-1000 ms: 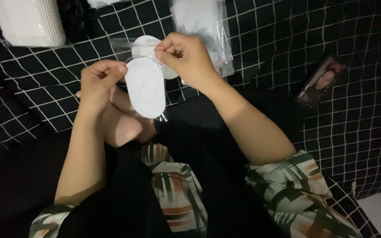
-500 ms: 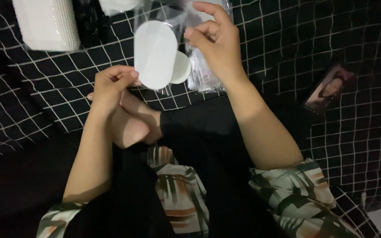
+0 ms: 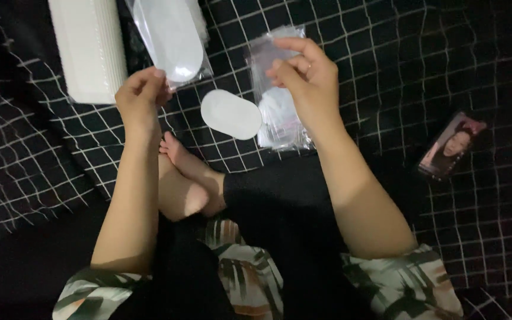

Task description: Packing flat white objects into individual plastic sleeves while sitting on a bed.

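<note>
Since half a second ago: dropped out of the left fingers, the flat white oval pad (image 3: 230, 114), now lying loose on the black white-gridded cloth (image 3: 386, 53); gone up and out, the right hand (image 3: 306, 80), now over the stack of clear plastic sleeves (image 3: 280, 112).

Right hand: thumb and forefinger pinched together on the top edge of one clear sleeve, remaining fingers curled; whether that sleeve is already lifted free of the stack, not clear. Left hand (image 3: 140, 95): fingertips bunched together, nothing visibly held, touching or just short of the lower edge of a clear bag of white oval pads (image 3: 170, 38).

Key relation: oval pad between the two hands, below and to the right of the left fingertips, just left of the sleeve stack, its right end touching or barely overlapping the stack edge. Long axis roughly left to right, tilted slightly down at the right. About equally near both hands, the left one empty.

Open room: bare cloth directly below the pad, then a bare foot (image 3: 188, 172) and black-trousered legs close under it. Farther left, a thick stack of white sheets (image 3: 90, 50), well apart. Far right, a small photo card (image 3: 451, 145), well clear of everything.
</note>
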